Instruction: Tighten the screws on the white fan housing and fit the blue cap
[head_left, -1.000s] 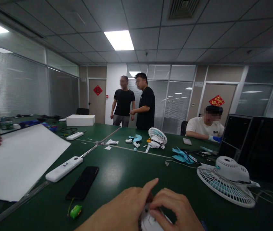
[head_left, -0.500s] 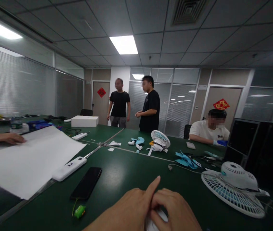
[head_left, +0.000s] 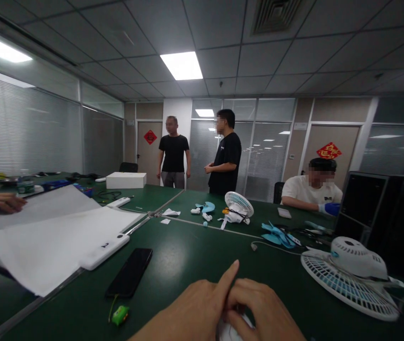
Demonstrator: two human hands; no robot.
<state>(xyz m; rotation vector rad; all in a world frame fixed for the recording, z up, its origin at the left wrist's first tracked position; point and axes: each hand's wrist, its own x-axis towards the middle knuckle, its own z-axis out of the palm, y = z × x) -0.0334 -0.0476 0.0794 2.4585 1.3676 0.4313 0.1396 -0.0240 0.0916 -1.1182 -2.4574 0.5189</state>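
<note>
At the bottom of the head view, my left hand (head_left: 191, 308) and my right hand (head_left: 259, 308) are pressed together around a white object (head_left: 231, 330). Most of that object is covered by my hands, so its kind does not show. One digit of my left hand points up and away, while its other fingers are hidden. My right fingers are bent over the object. On the table to the left lies a black smartphone (head_left: 130, 272) with a green charm (head_left: 119, 315) on its strap.
Another person's hand (head_left: 1, 202) rests on large white paper sheets (head_left: 56, 237) at left. A white power strip (head_left: 105, 251) lies beside them. To the right are a white fan (head_left: 358, 279), blue fan blades (head_left: 280, 235) and a black computer case (head_left: 362, 203). Farther back stands a smaller fan (head_left: 238, 207).
The paper at left has shifted, and two sheets now show apart. The other person's hand has moved left. My hands keep nearly the same pose around the white object.
</note>
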